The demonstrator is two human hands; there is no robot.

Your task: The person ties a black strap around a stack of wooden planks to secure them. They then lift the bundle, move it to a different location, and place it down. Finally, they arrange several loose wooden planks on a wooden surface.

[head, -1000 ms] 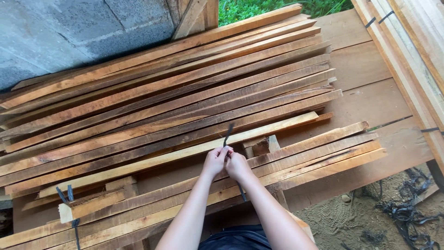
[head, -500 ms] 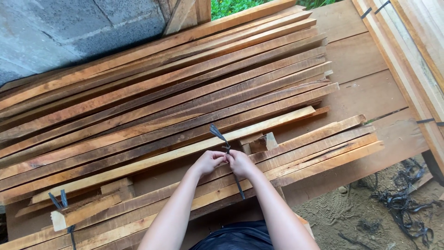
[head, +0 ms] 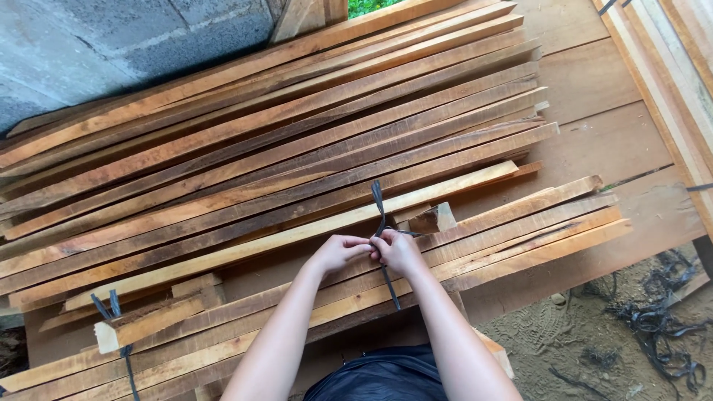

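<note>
My left hand (head: 338, 252) and my right hand (head: 399, 252) meet over a bundle of long wooden slats (head: 520, 223), fingertips touching. Both pinch a dark plastic strap (head: 377, 199) that runs from the slats up past my fingers; its loose end sticks up over a pale slat (head: 297, 234), and another length trails down below my right hand. A short wooden block (head: 434, 219) sits just right of my hands.
A big stack of reddish slats (head: 260, 141) fills the middle and left, against a grey block wall (head: 111, 44). Wide planks (head: 594, 96) lie underneath. Another strapped bundle end (head: 111, 327) shows lower left. Dark strap scraps (head: 661, 334) lie on sandy ground at right.
Both hands stayed together on the strap, shifting slightly. The strap's free end swung from leaning right to leaning left, then upright. The view drifted a little.
</note>
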